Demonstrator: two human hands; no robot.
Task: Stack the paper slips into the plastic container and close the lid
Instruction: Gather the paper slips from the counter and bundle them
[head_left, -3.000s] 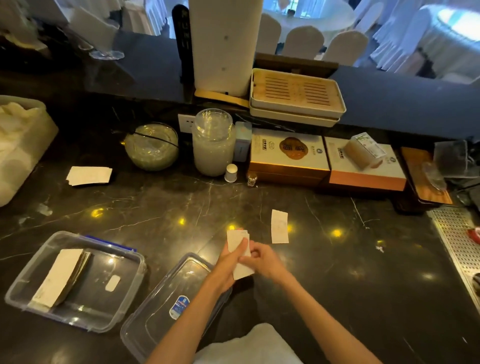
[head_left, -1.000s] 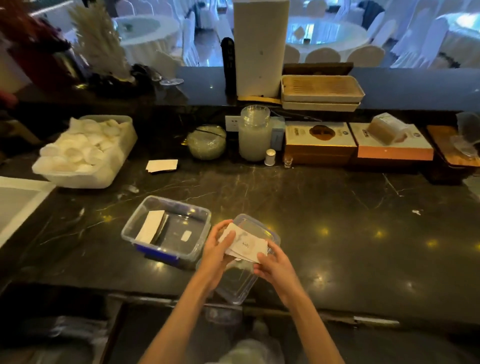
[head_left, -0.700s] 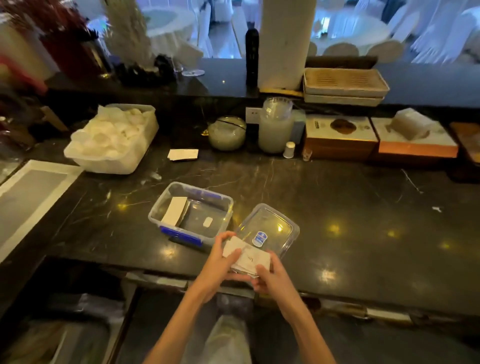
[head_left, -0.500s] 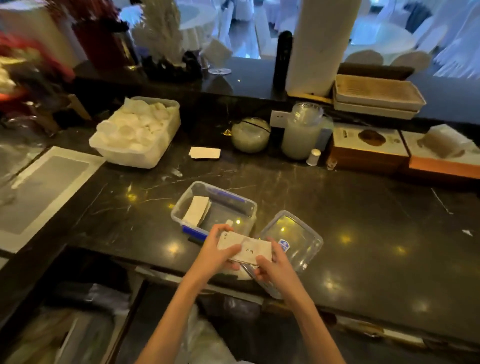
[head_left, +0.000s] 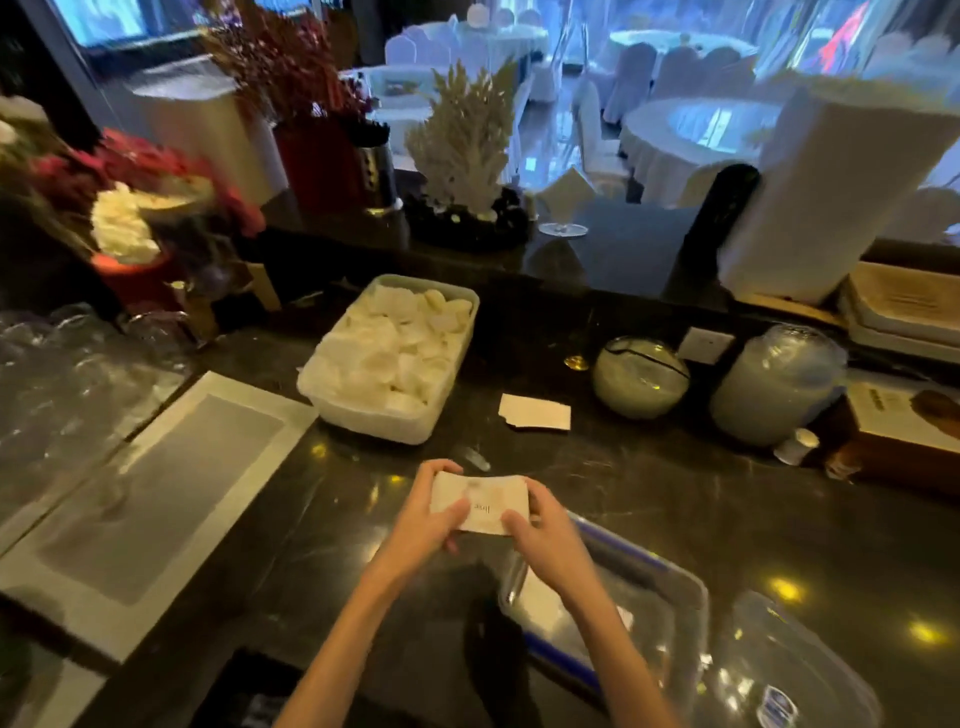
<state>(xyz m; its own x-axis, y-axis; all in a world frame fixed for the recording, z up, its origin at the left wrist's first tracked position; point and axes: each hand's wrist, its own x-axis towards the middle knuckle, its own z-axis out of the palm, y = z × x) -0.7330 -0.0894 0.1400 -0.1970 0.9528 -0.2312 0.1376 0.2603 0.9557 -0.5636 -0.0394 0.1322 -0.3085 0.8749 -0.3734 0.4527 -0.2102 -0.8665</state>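
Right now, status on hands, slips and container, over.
Left hand and right hand both grip the white paper slip stack. Clear plastic container open, some slips inside; clear lid off, beside it. More slips loose on the black counter.

The lid (head_left: 789, 670) runs off the bottom edge — the right hand (head_left: 545, 540) hides part of the container (head_left: 670, 587); flowers (head_left: 135, 176) blur.

glossy dark marble counter (head_left: 727, 519), clear plastic container (head_left: 670, 597), matt paper slips (head_left: 480, 501)

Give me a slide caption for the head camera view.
Both hands hold paper slips above the counter, beside the open container.
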